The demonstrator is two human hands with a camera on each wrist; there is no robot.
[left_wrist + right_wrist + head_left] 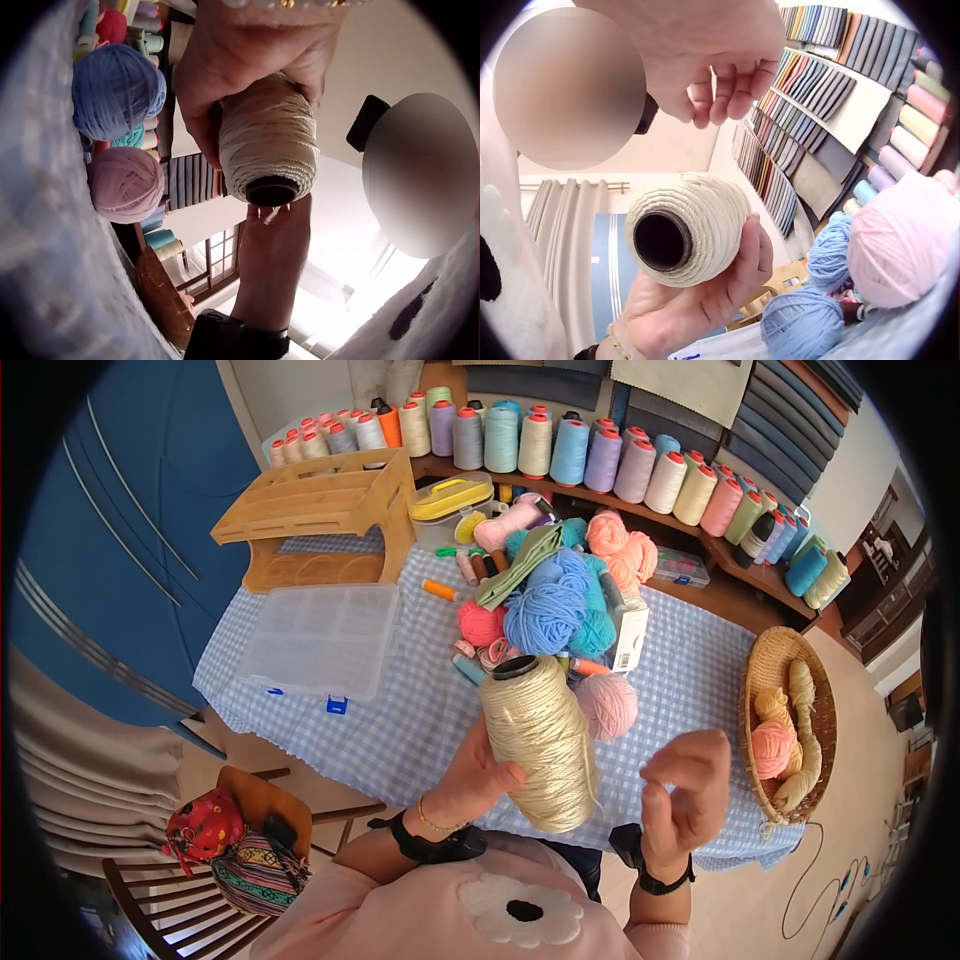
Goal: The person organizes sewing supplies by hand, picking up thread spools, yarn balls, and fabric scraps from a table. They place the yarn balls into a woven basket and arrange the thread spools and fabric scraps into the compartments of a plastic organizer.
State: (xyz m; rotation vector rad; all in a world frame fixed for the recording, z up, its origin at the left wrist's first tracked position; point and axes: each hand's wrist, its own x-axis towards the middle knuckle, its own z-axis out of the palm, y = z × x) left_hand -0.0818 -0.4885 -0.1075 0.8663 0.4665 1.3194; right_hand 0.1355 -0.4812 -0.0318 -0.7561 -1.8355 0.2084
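My left hand (pixel 468 770) grips a cone of cream cord (pixel 540 745) around its side, holding it tilted above the table's front edge. Its dark hollow core shows at the upper end in the head view, and the other end of the core (pixel 662 240) faces the right wrist view. A short loose strand hangs off the cone's lower right side. To the right of the cone, my right hand (pixel 685 790) is raised with its fingers (pixel 721 101) loosely bent and nothing seen between them. Just beyond the cone lies a pale pink yarn ball (pixel 607 707).
A heap with blue yarn (pixel 548 605) fills the table's middle. At left lie a clear compartment box (pixel 315 640) and a wooden rack (pixel 320 525). A wicker basket (pixel 822 760) with yarn stands at right. Thread cones (pixel 535 445) line the back shelf. A chair (pixel 160 905) holds bags.
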